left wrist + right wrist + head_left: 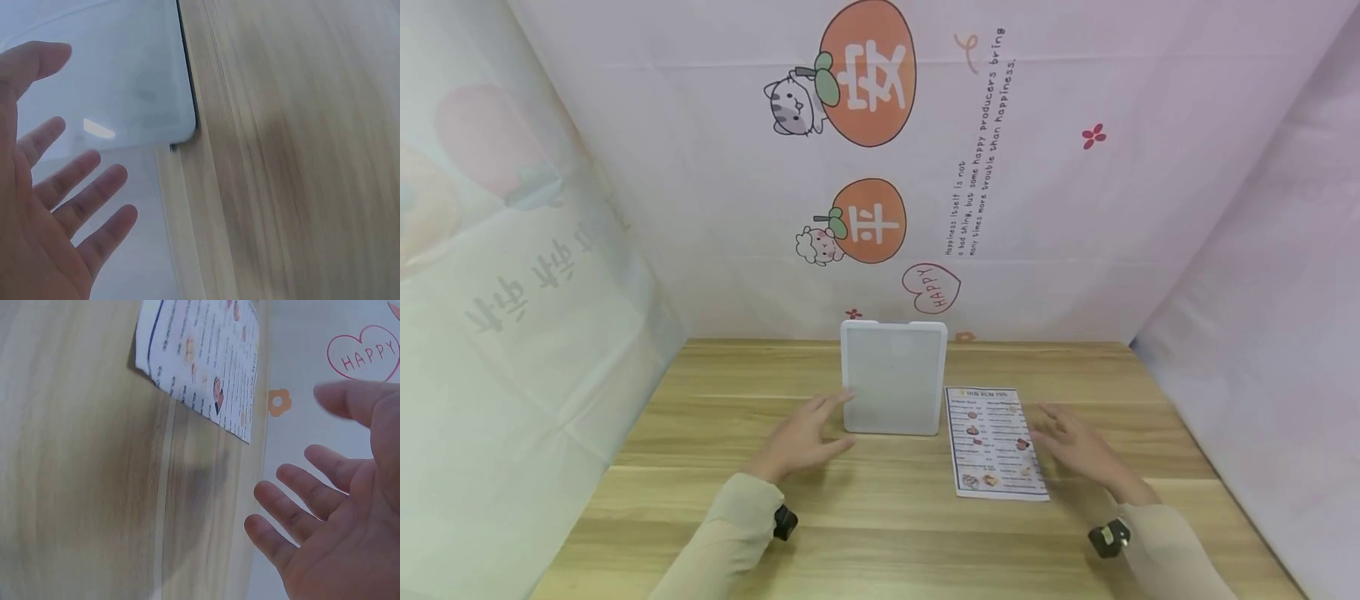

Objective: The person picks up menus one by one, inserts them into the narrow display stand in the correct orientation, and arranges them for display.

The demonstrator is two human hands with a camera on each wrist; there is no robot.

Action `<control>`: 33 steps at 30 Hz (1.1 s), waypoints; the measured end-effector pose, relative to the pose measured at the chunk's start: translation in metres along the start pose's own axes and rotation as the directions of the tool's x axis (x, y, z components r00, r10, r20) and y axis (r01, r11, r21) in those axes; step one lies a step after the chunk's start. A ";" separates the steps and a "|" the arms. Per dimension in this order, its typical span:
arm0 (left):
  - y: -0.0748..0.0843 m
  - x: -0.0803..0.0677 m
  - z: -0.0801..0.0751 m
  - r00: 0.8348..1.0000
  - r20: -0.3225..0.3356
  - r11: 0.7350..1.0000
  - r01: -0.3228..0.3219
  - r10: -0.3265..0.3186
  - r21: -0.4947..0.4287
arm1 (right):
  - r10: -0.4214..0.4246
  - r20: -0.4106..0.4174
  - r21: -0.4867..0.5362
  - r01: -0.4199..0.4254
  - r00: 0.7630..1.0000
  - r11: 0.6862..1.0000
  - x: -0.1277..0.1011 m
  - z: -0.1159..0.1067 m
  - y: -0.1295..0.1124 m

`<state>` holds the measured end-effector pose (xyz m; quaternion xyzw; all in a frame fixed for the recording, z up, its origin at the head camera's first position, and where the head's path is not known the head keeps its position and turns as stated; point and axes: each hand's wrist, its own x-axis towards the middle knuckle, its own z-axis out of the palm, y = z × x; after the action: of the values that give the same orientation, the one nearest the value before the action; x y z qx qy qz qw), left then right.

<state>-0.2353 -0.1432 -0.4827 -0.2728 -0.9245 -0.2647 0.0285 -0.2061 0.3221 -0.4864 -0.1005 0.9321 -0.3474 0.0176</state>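
A white-framed panel with a pale grey face [893, 379] stands upright near the back of the table, left of a printed menu sheet [996, 446]. My left hand [805, 435] is at the panel's left edge, fingers spread and holding nothing; the left wrist view shows the panel's glossy corner [137, 94] beyond the fingers. The menu lies on the wood with text and small food pictures. At its right edge is my right hand [1078, 446], palm facing inward and fingers relaxed. In the right wrist view the menu [206, 362] appears past that hand, with nothing in the fingers.
The wooden tabletop [880, 533] meets a white printed cloth [1037, 208] behind, with orange fruit drawings and lettering. Similar cloth [497, 250] hangs at the left, and another [1270, 333] at the right. Each wrist wears a small black device [785, 522].
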 end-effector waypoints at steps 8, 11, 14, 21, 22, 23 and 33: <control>0.003 0.005 0.004 0.999 -0.026 0.999 0.022 -0.023 -0.048 | 0.107 0.052 0.068 -0.110 0.993 0.992 0.000 -0.001 0.001; 0.004 0.005 0.003 0.999 -0.022 0.998 0.022 -0.024 -0.053 | 0.113 0.058 0.075 -0.118 0.992 0.990 0.000 -0.001 0.001; 0.007 0.007 0.004 1.000 -0.010 0.996 0.026 -0.026 -0.087 | 0.121 0.069 0.091 -0.128 0.990 0.988 0.000 0.000 0.002; 0.011 0.019 0.022 0.999 0.049 0.981 0.011 -0.001 -0.191 | 0.141 0.106 0.115 -0.153 0.984 0.982 0.000 0.000 0.003; 0.013 0.021 0.025 0.998 0.059 0.980 0.012 0.000 -0.201 | 0.143 0.107 0.116 -0.155 0.984 0.981 0.000 0.000 0.003; 0.015 0.023 0.028 0.998 0.069 0.976 0.014 0.001 -0.218 | 0.149 0.106 0.120 -0.162 0.983 0.979 0.001 0.000 0.003; 0.041 0.044 0.053 0.972 0.223 0.814 0.191 -0.078 -0.549 | 0.153 0.163 0.284 -0.194 0.975 0.939 0.000 -0.002 0.007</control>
<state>-0.2465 -0.0657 -0.5005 -0.2267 -0.8194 -0.5012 -0.1611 -0.2075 0.3287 -0.4893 -0.0378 0.8708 -0.4733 0.1276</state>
